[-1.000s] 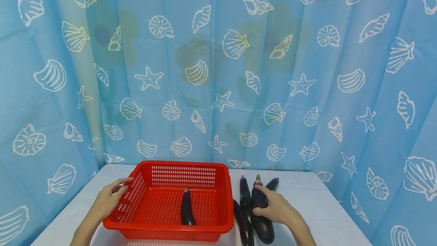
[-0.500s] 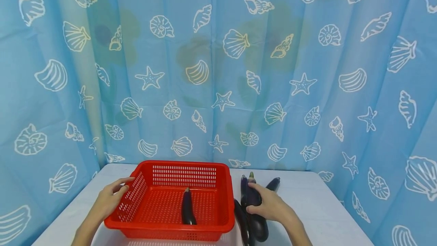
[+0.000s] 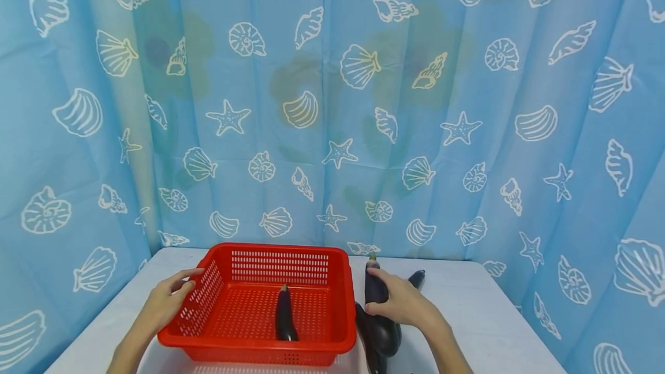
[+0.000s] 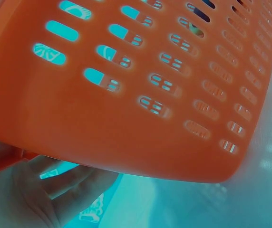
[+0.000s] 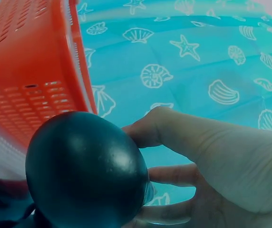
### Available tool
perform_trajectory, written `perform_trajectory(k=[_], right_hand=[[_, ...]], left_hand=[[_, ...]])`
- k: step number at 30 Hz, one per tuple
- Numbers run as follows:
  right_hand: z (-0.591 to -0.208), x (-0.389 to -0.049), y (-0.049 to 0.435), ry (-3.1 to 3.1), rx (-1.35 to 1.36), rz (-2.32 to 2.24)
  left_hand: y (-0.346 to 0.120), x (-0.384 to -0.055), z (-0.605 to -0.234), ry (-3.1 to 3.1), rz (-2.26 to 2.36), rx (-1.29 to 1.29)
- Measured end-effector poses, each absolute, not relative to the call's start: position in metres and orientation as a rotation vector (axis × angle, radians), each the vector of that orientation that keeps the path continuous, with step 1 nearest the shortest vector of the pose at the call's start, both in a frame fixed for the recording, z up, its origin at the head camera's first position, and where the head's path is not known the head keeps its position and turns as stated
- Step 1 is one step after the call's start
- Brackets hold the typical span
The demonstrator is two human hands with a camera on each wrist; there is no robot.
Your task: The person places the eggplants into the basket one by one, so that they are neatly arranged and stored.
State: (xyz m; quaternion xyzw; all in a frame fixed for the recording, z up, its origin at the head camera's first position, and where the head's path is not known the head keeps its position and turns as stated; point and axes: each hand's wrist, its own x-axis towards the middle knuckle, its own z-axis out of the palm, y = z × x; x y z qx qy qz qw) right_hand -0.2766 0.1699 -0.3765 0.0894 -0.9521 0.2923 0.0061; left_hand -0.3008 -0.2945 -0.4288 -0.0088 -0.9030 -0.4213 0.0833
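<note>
A red plastic basket [image 3: 244,305] with slotted walls holds one dark eggplant [image 3: 284,316]. My left hand [image 3: 165,302] holds the basket's left rim. In the left wrist view the fingers of that hand [image 4: 64,192] pass behind the basket's edge. On the basket's right, my right hand [image 3: 405,302] grips a thick dark eggplant [image 3: 383,333], its green stem pointing away from me. The right wrist view shows this eggplant's rounded end [image 5: 86,166] up close, thumb and fingers around its far part. It hides part of the eggplants beneath and beside it.
Another eggplant [image 3: 417,279] lies beyond my right hand, and a long one [image 3: 363,328] lies along the basket's right side. All stand on a white table [image 3: 493,316]. A blue shell-patterned curtain [image 3: 322,131] hangs around the back and sides.
My right hand has moved left with the thick eggplant, closer to the basket and over the neighbouring eggplants. The left hand and the basket have stayed in place.
</note>
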Motion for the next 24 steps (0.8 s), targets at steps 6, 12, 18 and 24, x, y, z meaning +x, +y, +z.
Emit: perform_trajectory(k=[6, 12, 18, 24], right_hand=[[-0.367, -0.276, 0.163, -2.962, 0.286, 0.925], [-0.360, -0.279, 0.155, -2.946, 0.378, 0.929], [-0.354, -0.280, 0.147, -2.924, 0.457, 0.940], [-0.347, -0.284, 0.134, -2.918, 0.532, 0.990]], left_hand=[[-0.295, -0.301, -0.428, -2.696, -1.253, -0.023], [-0.294, -0.300, -0.427, -2.690, -1.284, -0.007], [-0.294, -0.301, -0.428, -2.690, -1.283, -0.008], [-0.294, -0.302, -0.429, -2.693, -1.294, 0.004]])
